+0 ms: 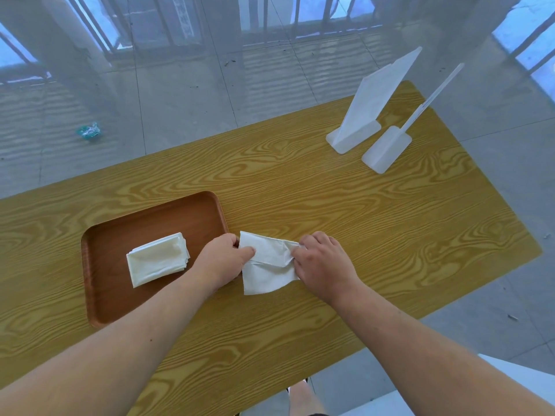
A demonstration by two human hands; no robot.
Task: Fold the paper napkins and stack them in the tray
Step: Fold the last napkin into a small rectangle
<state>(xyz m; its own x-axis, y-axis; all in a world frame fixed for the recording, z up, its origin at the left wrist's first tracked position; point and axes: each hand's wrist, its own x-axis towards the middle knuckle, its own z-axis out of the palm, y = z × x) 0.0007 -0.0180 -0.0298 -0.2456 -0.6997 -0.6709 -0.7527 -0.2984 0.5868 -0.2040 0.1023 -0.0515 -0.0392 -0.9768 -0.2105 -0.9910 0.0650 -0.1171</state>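
Wood-grain desk (330, 205): both hands pinch napkin (267, 265), L hand (223, 259) w/ R hand (322, 262); tray (99, 265) w/ napkin stack (157, 258) just L.

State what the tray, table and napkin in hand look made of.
Tray: looks like wood or wood-look plastic, smooth brown satin, faint grain, rounded rim. Table: probably laminate, its bold yellow grain looks printed and flat. Napkin: thin matte white paper, crumpled at the fold and limp at its loose corner.

both hands (223, 256) (322, 262) pinch a half-folded napkin (267, 265) beside the tray (102, 295) (a folded stack (157, 259) lies inside)
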